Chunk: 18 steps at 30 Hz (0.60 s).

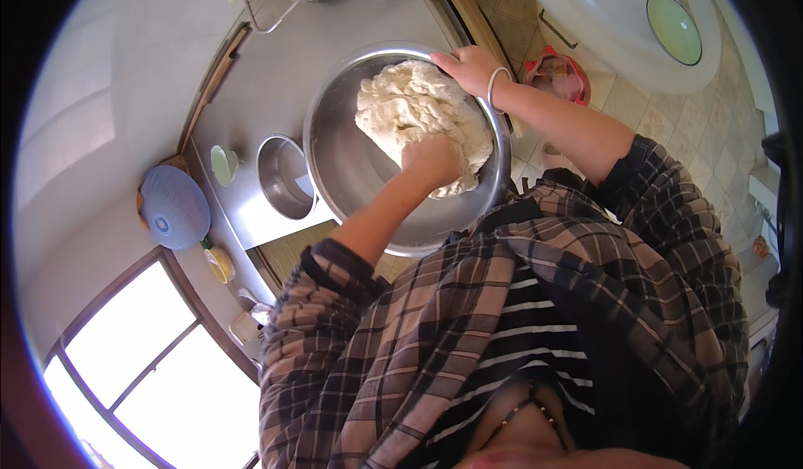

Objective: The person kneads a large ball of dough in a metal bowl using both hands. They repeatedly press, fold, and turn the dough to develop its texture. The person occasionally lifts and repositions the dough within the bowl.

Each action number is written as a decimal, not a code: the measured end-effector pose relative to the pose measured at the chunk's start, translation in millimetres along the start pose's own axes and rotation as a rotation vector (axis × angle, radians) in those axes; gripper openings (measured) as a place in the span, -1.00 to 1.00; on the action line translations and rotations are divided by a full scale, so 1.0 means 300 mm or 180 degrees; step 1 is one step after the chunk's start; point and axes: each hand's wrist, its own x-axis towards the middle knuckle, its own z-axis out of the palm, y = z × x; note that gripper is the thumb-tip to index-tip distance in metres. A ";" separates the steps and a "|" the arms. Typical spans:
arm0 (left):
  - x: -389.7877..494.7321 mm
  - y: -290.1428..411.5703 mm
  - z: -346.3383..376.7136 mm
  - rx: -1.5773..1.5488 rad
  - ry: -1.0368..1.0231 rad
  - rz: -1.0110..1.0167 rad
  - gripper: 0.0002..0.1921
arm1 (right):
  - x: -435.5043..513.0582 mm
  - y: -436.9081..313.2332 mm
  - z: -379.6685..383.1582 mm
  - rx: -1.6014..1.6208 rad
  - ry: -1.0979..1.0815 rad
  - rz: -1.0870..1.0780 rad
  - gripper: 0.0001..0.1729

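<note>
A large mass of pale, lumpy dough (414,102) lies in a wide stainless steel bowl (339,187), against the bowl's far and right side. My left hand (431,162) presses into the near part of the dough as a fist; its knuckles and fingertips are partly hidden there. At the bowl's upper right rim, my right hand (469,71) grips the edge, its thumb towards the inside and a light bangle on its wrist. The fingers under the rim are not fully visible.
Left of the bowl, a smaller metal pot (287,177) and a pale green cup (224,165) stand on the steel counter (295,61). A blue colander (174,207) hangs by the window. A red-rimmed bin (557,79) stands on the floor, near a white table (602,24) with a green bowl (674,29).
</note>
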 end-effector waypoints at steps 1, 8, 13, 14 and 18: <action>0.011 0.031 -0.017 0.0186 -0.0268 -0.0206 -0.72 | 0.003 0.008 0.001 -0.0005 -0.0018 -0.0031 -0.22; 0.180 0.030 -0.061 0.0802 -0.1818 0.0263 -0.71 | 0.016 0.031 -0.002 -0.0318 -0.0189 -0.0059 -0.24; 0.088 0.012 -0.052 0.1009 -0.0541 0.0645 -0.76 | 0.006 -0.008 -0.039 -0.0385 -0.0177 -0.0090 -0.26; 0.036 0.011 -0.034 0.0989 0.0048 0.0560 -0.79 | -0.002 -0.018 -0.043 -0.0486 -0.0219 -0.0106 -0.28; -0.044 -0.037 -0.010 0.0646 0.0720 0.0555 -0.81 | -0.008 -0.033 -0.043 -0.0599 -0.0294 -0.0108 -0.32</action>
